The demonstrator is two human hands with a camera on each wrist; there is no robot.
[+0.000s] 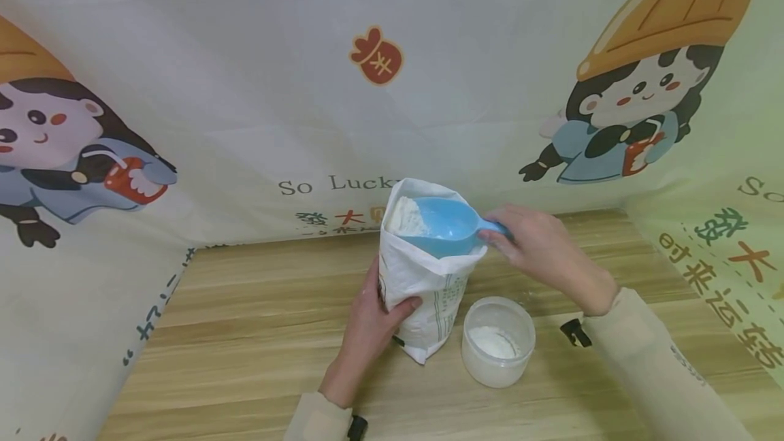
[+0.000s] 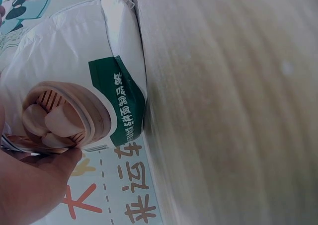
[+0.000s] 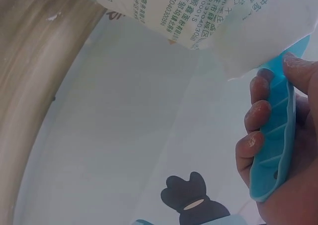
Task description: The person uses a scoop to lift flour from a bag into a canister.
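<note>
A white flour bag (image 1: pixel 422 305) stands on the wooden table with its top open; a picture of buns in a steamer shows in the left wrist view. My left hand (image 1: pixel 373 325) grips the bag's lower side, thumb across the front. In my right hand (image 1: pixel 539 243) is the handle of a blue scoop (image 1: pixel 450 220), fingers curled round it. The scoop's bowl lies in the bag's mouth, with white flour (image 1: pixel 407 218) at its front end. Flour dusts the right fingertips (image 3: pixel 252 141).
A clear round tub (image 1: pixel 499 373) with some white powder in it stands on the wooden table (image 1: pixel 245 332), just right of the bag. A printed cloth (image 1: pixel 245 87) hangs behind the table and along both sides.
</note>
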